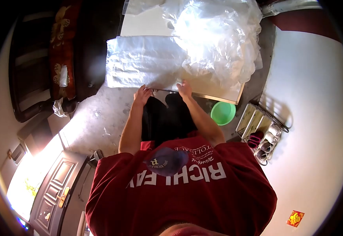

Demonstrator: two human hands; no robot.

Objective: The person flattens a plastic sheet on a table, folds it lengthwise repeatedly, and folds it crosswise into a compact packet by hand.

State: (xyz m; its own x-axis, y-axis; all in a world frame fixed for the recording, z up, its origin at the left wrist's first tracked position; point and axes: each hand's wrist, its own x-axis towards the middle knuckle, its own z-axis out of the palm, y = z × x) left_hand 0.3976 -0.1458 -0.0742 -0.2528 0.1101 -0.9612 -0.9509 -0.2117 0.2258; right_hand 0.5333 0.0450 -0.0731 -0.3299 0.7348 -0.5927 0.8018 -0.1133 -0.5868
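A flat clear plastic sheet (140, 59), perhaps a stack of film or bags, lies across the left part of the table and sticks out past its left side. My left hand (141, 95) is at the sheet's front edge, fingertips touching it and thumb apart. Farther right, my right hand (184, 89) has its fingers closed on the sheet's front right corner area. Just beyond and right of that hand rises a big crumpled heap of clear plastic (218, 43), bright with glare. It partly covers the sheet's right end.
The table (218, 87) has a metal-trimmed edge. A green basin (223, 113) is on the floor by its right front corner. Nearby stands a rack (251, 120) with shoes (269, 141). Dark carved wooden furniture (63, 51) is on the left; an open door (53, 192) stands lower left.
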